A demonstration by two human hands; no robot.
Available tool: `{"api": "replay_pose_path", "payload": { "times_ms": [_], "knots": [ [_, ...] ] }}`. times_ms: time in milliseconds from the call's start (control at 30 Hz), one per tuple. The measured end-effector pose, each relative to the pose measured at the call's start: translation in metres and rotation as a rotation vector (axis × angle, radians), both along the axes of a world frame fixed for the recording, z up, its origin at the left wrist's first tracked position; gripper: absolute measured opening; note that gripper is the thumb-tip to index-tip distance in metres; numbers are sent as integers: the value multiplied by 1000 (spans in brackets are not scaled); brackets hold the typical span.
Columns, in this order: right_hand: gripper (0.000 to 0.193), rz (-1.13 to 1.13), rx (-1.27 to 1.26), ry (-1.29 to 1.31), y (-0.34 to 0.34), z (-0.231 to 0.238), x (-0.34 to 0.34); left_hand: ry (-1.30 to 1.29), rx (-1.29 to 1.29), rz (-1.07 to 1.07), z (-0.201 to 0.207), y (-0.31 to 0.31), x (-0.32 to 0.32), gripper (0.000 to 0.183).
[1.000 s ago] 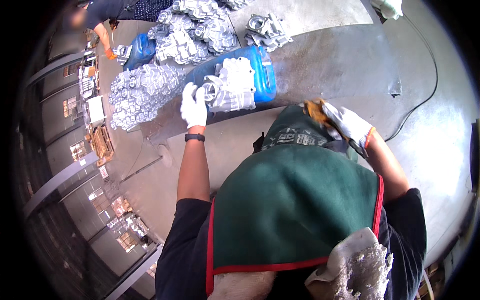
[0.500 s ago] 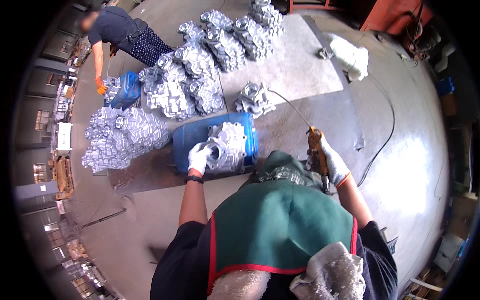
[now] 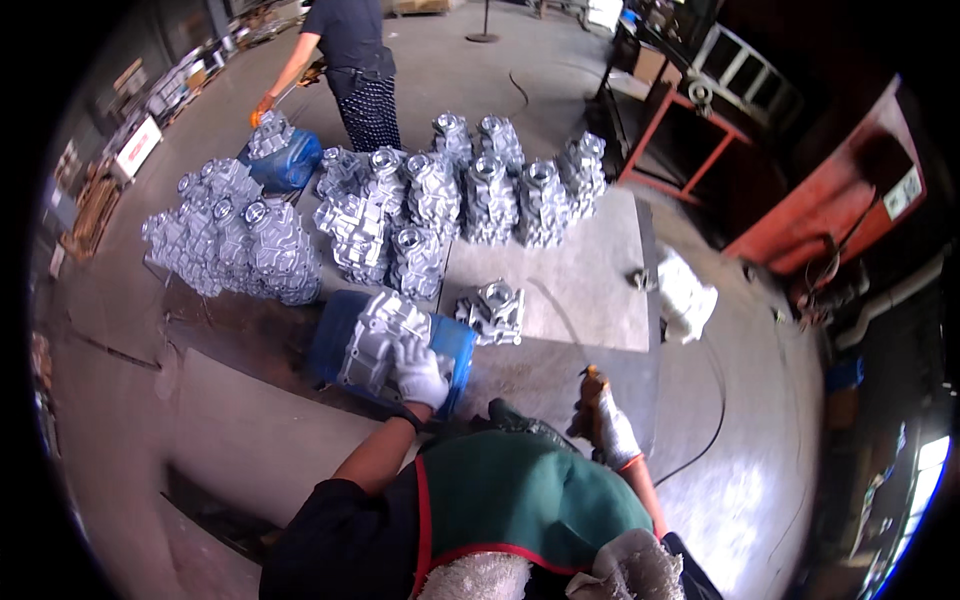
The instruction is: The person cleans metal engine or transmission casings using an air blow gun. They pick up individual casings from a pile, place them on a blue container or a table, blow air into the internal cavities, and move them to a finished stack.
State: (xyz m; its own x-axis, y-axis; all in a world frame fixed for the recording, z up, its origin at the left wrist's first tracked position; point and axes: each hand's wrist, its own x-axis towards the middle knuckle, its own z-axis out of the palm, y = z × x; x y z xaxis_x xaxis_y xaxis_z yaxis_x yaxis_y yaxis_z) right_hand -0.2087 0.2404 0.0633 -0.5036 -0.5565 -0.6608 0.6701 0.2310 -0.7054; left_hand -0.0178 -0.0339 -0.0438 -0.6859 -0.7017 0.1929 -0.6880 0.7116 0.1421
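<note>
1 casting (image 3: 378, 335) is in work under L hand (image 3: 421, 377), fingers' grip unclear; R hand (image 3: 614, 430) grips orange tool (image 3: 594, 388); stacked pcs (image 3: 434, 198) maybe done.

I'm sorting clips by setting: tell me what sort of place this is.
Probably a factory workshop: grey metal castings stand close together, the gloved right hand holds an orange tool, and a co-worker stands beyond.

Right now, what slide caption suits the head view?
Gloved left hand on a metal casting atop a blue container; gloved right hand holding an orange-brown tool.
</note>
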Motion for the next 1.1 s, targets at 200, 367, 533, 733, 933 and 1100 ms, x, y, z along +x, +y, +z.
{"api": "replay_pose_path", "payload": {
  "times_ms": [200, 367, 533, 733, 933, 1100],
  "knots": [
    [65, 429, 203, 521, -1, 16, -12, -37, 104, 51, -39, 36, -6, 40],
    [61, 532, 305, 415, 28, 38, -33, 485, 5, 252, 19, -10, 18, 74],
    [60, 601, -28, 251, 8, 50, -31, 355, 146, 547, 0, -68, 64, 61],
    [54, 612, 152, 512, -89, 17, -8, 72, 524, 600, 25, -59, 58, 75],
    [57, 877, 95, 533, -58, 44, -10, 140, 585, 667, 4, -61, 75, 76],
    [67, 601, 39, -86, -3, 8, -51, 197, 687, 766, -5, -113, 89, 94]
  ]
}}
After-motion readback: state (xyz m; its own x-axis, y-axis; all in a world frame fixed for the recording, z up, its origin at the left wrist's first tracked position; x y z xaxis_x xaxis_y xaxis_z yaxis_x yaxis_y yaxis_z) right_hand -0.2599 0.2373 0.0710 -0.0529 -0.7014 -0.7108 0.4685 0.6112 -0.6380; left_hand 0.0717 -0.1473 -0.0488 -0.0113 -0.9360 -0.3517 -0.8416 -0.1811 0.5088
